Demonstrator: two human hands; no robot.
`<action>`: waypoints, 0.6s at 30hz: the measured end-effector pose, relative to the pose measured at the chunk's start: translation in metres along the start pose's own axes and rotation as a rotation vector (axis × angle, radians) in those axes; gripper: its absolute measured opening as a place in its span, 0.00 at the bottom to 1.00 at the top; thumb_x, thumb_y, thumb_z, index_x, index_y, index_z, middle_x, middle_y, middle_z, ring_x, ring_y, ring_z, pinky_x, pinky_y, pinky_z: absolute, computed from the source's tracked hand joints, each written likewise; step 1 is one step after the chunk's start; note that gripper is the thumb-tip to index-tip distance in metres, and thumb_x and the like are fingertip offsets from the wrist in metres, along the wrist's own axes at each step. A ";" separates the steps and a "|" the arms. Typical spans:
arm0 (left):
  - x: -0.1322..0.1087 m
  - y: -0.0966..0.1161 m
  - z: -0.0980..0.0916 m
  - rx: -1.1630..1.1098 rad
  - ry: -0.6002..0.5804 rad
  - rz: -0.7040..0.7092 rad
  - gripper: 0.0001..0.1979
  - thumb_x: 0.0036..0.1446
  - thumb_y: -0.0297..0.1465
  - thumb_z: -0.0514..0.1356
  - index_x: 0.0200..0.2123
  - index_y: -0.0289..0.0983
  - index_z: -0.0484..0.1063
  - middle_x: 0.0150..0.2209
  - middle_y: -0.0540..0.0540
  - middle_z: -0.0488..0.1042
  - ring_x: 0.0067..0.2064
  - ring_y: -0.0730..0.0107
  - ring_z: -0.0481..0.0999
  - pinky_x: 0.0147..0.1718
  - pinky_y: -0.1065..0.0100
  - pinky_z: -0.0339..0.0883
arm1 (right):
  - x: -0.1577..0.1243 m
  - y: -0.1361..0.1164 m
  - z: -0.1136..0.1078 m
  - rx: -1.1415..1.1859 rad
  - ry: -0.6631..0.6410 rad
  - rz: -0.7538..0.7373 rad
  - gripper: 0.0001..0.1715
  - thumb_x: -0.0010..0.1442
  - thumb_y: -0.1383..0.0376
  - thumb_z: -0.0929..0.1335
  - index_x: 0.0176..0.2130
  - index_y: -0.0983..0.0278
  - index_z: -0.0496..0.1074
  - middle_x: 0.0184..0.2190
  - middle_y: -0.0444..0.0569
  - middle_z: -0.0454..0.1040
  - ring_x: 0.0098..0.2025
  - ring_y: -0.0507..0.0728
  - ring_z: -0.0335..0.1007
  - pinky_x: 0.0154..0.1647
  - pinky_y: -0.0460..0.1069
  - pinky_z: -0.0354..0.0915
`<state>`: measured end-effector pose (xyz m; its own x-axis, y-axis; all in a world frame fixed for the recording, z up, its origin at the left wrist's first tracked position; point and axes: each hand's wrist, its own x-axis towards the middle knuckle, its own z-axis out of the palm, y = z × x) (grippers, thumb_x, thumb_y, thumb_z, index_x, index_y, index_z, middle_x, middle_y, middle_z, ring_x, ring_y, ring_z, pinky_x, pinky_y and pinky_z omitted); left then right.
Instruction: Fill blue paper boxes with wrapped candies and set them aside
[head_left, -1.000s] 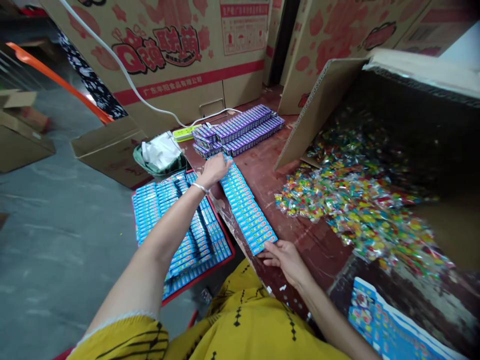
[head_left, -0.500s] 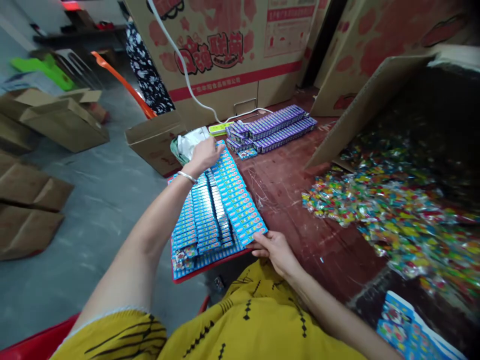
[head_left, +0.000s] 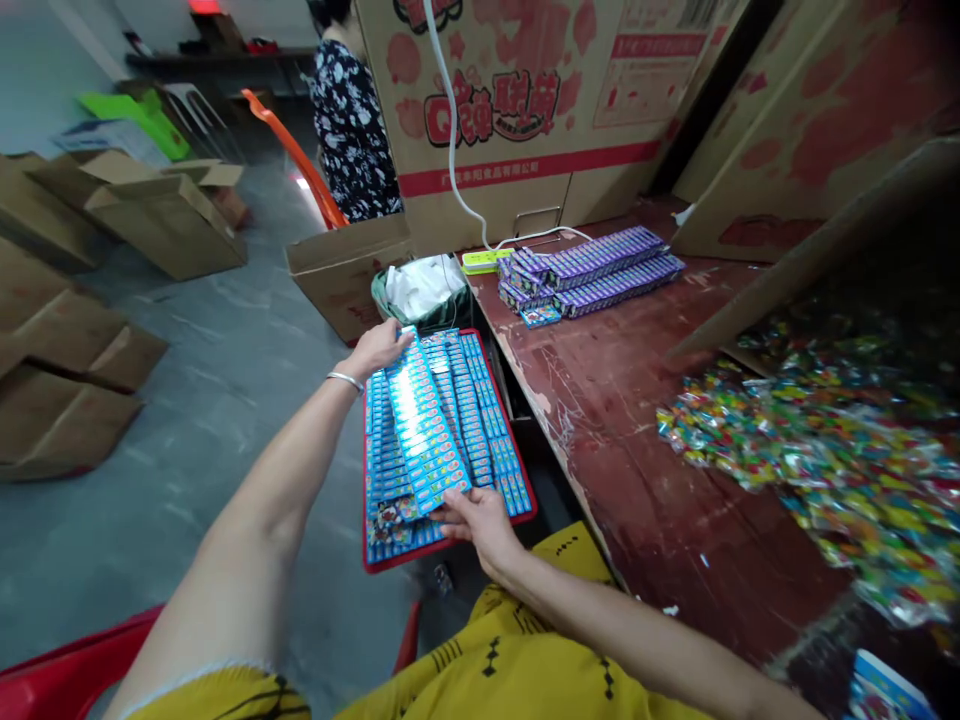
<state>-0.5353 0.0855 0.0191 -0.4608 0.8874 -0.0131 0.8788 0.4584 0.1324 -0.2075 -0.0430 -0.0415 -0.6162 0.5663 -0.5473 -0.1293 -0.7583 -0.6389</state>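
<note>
A long row of small blue boxes (head_left: 421,430) is pressed between my two hands and hangs over a red tray (head_left: 525,497) filled with several more rows of blue boxes. My left hand (head_left: 379,347) pushes against the row's far end, fingers closed on it. My right hand (head_left: 476,515) grips the near end. The tray stands low beside the table's left edge, in front of my yellow garment.
The worn red-brown table (head_left: 622,400) carries rows of purple boxes (head_left: 592,270) at the back and a heap of colourful wrapped candies (head_left: 825,450) spilling from a cardboard box at right. A green bin (head_left: 424,290), cartons, a white cable and a person in a patterned dress (head_left: 352,120) are behind.
Both hands carried the row of blue boxes leftward off the table edge to above the tray. The camera view swung left with them.
</note>
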 end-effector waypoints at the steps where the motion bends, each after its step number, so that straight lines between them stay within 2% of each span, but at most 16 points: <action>1: 0.003 -0.004 0.005 -0.007 -0.007 0.003 0.26 0.60 0.48 0.47 0.50 0.35 0.67 0.46 0.34 0.76 0.46 0.49 0.75 0.40 0.60 0.66 | 0.004 0.004 0.003 0.005 0.007 0.007 0.29 0.38 0.50 0.78 0.29 0.71 0.74 0.29 0.53 0.79 0.32 0.59 0.79 0.25 0.45 0.70; 9: 0.027 -0.021 0.035 -0.062 -0.054 0.074 0.26 0.60 0.48 0.47 0.50 0.35 0.67 0.46 0.37 0.76 0.47 0.52 0.75 0.42 0.62 0.66 | 0.025 0.028 0.015 0.057 0.008 0.042 0.27 0.43 0.52 0.78 0.31 0.71 0.72 0.31 0.54 0.79 0.35 0.59 0.80 0.27 0.44 0.70; 18: 0.039 -0.025 0.049 -0.105 -0.105 0.107 0.27 0.59 0.50 0.49 0.50 0.35 0.67 0.46 0.37 0.76 0.45 0.52 0.76 0.41 0.62 0.66 | 0.038 0.036 0.016 0.083 0.024 0.087 0.26 0.43 0.53 0.78 0.31 0.70 0.71 0.32 0.54 0.79 0.38 0.61 0.79 0.28 0.44 0.70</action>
<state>-0.5696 0.1113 -0.0330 -0.3449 0.9337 -0.0958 0.9021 0.3579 0.2410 -0.2481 -0.0541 -0.0764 -0.6092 0.5037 -0.6125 -0.1402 -0.8286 -0.5420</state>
